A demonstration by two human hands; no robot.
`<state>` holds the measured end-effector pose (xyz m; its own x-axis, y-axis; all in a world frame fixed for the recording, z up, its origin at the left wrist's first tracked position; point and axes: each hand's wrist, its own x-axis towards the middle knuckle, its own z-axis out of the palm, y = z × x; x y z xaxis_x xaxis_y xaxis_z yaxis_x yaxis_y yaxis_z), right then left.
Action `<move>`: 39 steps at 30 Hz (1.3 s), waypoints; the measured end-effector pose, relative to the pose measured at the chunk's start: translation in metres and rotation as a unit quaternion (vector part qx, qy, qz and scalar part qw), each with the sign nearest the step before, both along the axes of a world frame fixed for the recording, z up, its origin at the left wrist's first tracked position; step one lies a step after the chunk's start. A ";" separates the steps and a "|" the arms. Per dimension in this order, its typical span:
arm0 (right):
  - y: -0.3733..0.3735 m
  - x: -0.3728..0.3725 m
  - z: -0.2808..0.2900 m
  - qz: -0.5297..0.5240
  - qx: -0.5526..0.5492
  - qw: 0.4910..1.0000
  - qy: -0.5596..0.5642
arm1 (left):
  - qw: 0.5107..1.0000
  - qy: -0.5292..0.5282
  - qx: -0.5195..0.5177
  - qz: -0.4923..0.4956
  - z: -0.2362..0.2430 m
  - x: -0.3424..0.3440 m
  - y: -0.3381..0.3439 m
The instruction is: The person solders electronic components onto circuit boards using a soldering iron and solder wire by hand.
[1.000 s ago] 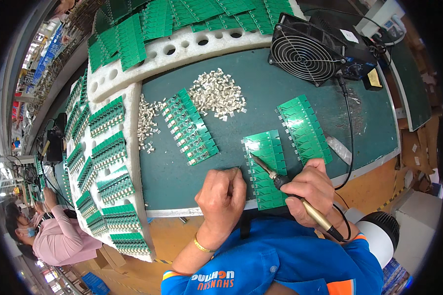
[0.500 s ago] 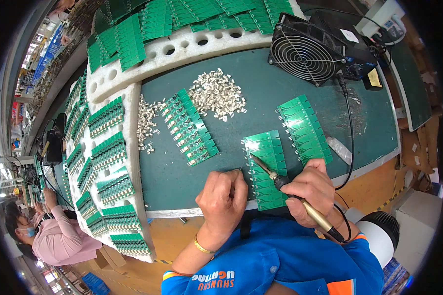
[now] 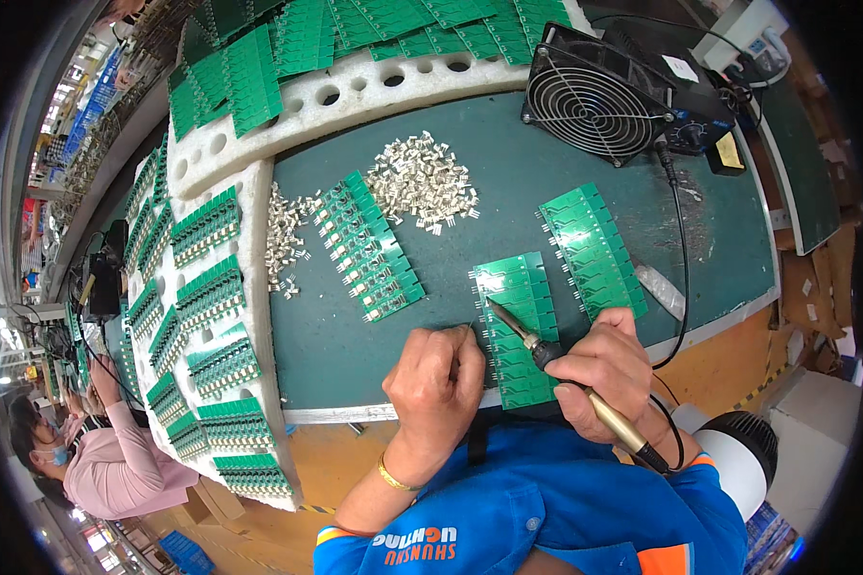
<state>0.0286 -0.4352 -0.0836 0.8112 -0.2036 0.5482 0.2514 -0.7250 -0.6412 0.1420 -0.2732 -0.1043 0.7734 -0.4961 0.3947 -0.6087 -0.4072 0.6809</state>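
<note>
My right hand (image 3: 604, 374) is closed around a soldering iron (image 3: 548, 355) with a black grip and gold-coloured handle. Its tip reaches the upper left part of a green circuit board panel (image 3: 527, 376) with pins along its left edge. Just left of that panel, my left hand (image 3: 435, 379) is closed near the table's front edge. Its fingertips are pressed together, and what they hold, if anything, is hidden. A similar panel (image 3: 593, 251) lies to the right. Farther left lies a panel fitted with white connectors (image 3: 369, 251).
Behind the fitted panel is a heap of small white connectors (image 3: 422, 180); more (image 3: 284, 235) lie beside the foam. White foam blocks (image 3: 268, 383) carry several green panels at left and back. A black fan (image 3: 594, 105) stands at back right. A person (image 3: 125, 460) sits far left.
Hardly anything differs. My left hand has shifted very slightly, while the iron tip stays at nearly the same place on the panel. At far left, the other person's arm has moved a little.
</note>
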 end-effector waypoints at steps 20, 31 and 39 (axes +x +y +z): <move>0.002 -0.004 0.001 0.010 -0.014 1.000 0.005 | 1.000 0.018 0.003 -0.008 0.001 -0.001 0.001; 0.006 -0.006 0.000 0.006 -0.015 1.000 0.002 | 1.000 0.021 -0.002 -0.010 -0.002 -0.001 0.002; 0.007 -0.007 0.001 0.007 -0.018 1.000 0.009 | 0.999 0.031 0.001 -0.010 0.000 -0.001 0.001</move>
<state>0.0215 -0.4287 -0.0825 0.8236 -0.1734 0.5400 0.2495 -0.7442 -0.6196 0.1413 -0.2722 -0.1039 0.7865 -0.5128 0.3442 -0.5728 -0.3972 0.7170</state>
